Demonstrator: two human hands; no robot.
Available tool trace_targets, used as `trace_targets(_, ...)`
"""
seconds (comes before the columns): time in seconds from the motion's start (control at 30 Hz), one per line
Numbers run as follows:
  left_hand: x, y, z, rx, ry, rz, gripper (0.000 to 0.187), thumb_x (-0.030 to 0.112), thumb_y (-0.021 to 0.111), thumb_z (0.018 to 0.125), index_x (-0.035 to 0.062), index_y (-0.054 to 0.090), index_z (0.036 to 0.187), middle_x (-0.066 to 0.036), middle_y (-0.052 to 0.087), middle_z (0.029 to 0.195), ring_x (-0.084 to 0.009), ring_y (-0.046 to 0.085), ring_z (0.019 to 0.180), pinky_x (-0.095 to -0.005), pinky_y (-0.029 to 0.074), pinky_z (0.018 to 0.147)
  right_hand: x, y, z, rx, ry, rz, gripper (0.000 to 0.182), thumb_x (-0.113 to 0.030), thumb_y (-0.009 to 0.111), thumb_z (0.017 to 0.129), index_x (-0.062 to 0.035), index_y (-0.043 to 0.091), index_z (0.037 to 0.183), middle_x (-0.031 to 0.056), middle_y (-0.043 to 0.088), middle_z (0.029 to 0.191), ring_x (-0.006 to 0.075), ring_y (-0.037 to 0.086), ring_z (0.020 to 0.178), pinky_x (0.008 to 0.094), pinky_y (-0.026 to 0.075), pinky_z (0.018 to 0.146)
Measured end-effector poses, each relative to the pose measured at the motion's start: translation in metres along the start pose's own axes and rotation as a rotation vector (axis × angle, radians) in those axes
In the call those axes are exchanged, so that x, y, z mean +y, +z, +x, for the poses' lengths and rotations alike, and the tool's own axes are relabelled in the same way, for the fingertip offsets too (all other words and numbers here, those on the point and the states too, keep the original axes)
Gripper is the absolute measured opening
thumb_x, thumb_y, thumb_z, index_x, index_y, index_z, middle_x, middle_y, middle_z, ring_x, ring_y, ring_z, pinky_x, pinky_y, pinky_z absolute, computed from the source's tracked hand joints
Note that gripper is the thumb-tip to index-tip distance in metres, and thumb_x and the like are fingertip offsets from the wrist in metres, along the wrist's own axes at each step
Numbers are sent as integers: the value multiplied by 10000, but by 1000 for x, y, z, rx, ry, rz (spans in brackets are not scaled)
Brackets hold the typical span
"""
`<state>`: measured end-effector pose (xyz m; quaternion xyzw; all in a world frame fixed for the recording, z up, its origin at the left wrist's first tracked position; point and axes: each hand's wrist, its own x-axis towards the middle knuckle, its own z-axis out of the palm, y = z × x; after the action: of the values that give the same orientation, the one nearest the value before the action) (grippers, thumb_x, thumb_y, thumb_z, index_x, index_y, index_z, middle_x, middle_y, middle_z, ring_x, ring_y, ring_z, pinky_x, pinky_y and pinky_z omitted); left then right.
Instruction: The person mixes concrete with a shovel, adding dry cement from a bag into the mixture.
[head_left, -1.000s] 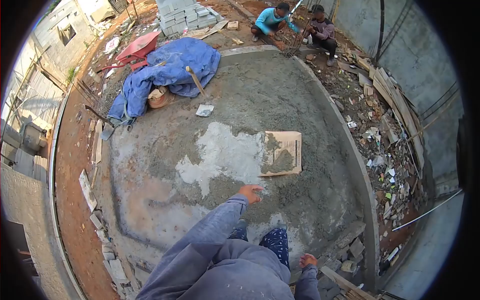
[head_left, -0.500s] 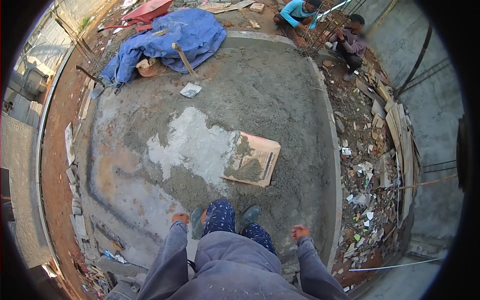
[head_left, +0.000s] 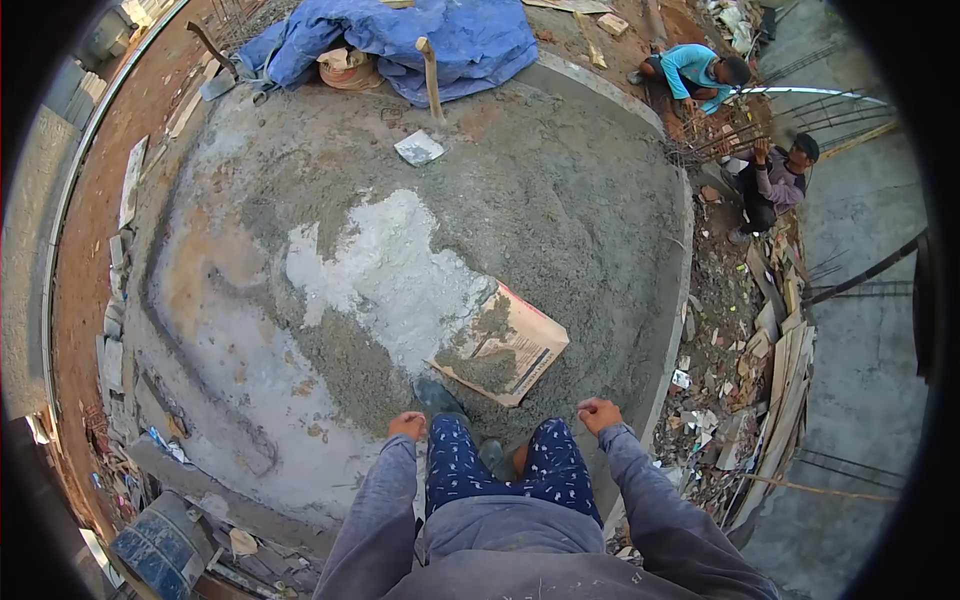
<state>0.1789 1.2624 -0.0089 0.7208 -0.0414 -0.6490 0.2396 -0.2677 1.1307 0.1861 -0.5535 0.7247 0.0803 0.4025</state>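
Observation:
My left hand [head_left: 408, 425] hangs loosely curled in front of my left thigh, with nothing visible in it. Level with it on the other side, my right hand [head_left: 600, 415] has its fingers folded in and also shows nothing held. Just ahead of my boots [head_left: 436, 396] lies an opened paper cement bag [head_left: 530, 350], partly smeared with wet grey mix. Pale grey powder [head_left: 395, 265] spreads leftward from it over the wet mortar [head_left: 560, 190]. Farther off, a shovel with a wooden handle [head_left: 430, 75] has its blade [head_left: 419, 148] on the mix.
A blue tarp [head_left: 460, 45] lies at the far edge, with a hoe [head_left: 213, 52] left of it. Two people crouch at the right by rebar, one in a turquoise top [head_left: 690, 65]. Rubble and planks [head_left: 785, 400] line the right side; a blue drum [head_left: 160, 545] stands lower left.
My view has shifted and turned, and I have stepped closer to the cement bag. My left boot is now forward. Both hands have moved slightly ahead, remaining curled.

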Motion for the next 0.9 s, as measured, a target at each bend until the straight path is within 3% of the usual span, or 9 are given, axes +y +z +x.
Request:
trace_targets(0.17, 15, 67, 15, -46, -76, -278, 229, 176, 669, 896, 95, 677, 1110, -23, 710, 931, -139, 678, 727, -284, 499, 578, -39, -14, 78, -138, -5, 72, 537, -339, 766, 787, -17, 663, 1204, 157, 722, 1088, 272, 699, 1007, 357, 539, 913)
trace_targets(0.3, 4, 122, 49, 4, -221, -341, 280, 246, 651, 926, 123, 646, 1177, -15, 697, 1015, -167, 681, 827, -322, 512, 667, -23, -3, 169, -205, 2, -182, 722, -448, 794, 746, -9, 602, 1286, 166, 691, 1164, 288, 665, 1086, 378, 510, 961)
trace_targets(0.47, -64, 210, 125, 135, -413, -510, 372, 364, 629, 934, 179, 584, 1255, -29, 629, 1167, -206, 640, 1004, -394, 496, 821, 23, 26, 288, -264, 42, -408, 834, -559, 795, 692, -17, 593, 1293, 187, 654, 1219, 326, 631, 1130, 398, 482, 992)
trace_targets(0.53, -71, 233, 146, 165, -504, -402, 447, 419, 623, 928, 182, 559, 1302, -40, 585, 1247, -219, 611, 1078, -426, 487, 868, 28, 33, 330, -390, 127, -415, 1009, -545, 838, 658, 31, 475, 1403, 218, 576, 1343, 348, 560, 1247, 396, 431, 1066)
trace_targets(0.57, -115, 247, 179, 190, -482, -341, 480, 437, 621, 925, 184, 546, 1326, -44, 586, 1255, -226, 605, 1093, -445, 478, 885, 31, 40, 349, -434, 74, -442, 1088, -598, 837, 620, 55, 461, 1404, 243, 541, 1376, 361, 532, 1275, 402, 405, 1092)
trace_targets(0.6, -161, 264, 212, 213, -460, -278, 513, 454, 618, 922, 186, 533, 1351, -49, 586, 1263, -233, 599, 1108, -464, 469, 903, 33, 48, 362, -382, 12, -398, 909, -524, 832, 628, -3, 554, 1319, 218, 608, 1262, 350, 555, 1232, 416, 440, 1045)
trace_targets(0.67, -187, 283, 250, 357, -456, -298, 512, 491, 530, 953, 113, 578, 1295, -102, 613, 1238, -294, 600, 1108, -473, 458, 916, 72, 77, 399, -270, 12, -508, 1066, -547, 856, 593, 35, 457, 1393, 232, 500, 1394, 357, 459, 1326, 414, 397, 1095)
trace_targets(0.77, -156, 292, 262, 506, -425, -324, 626, 506, 355, 1009, -28, 656, 1135, -258, 653, 1131, -413, 598, 1104, -478, 430, 940, 97, 100, 437, -370, -47, -476, 1215, -621, 866, 553, 65, 388, 1434, 263, 453, 1394, 377, 438, 1329, 401, 385, 1110)
trace_targets(0.9, -222, 332, 321, 752, -373, -391, 682, 542, 356, 1006, -44, 629, 1224, -252, 640, 1226, -429, 564, 1177, -462, 405, 998, 89, 101, 438, -340, -98, -449, 1241, -611, 894, 523, 50, 378, 1438, 234, 458, 1366, 368, 461, 1295, 409, 387, 1106)
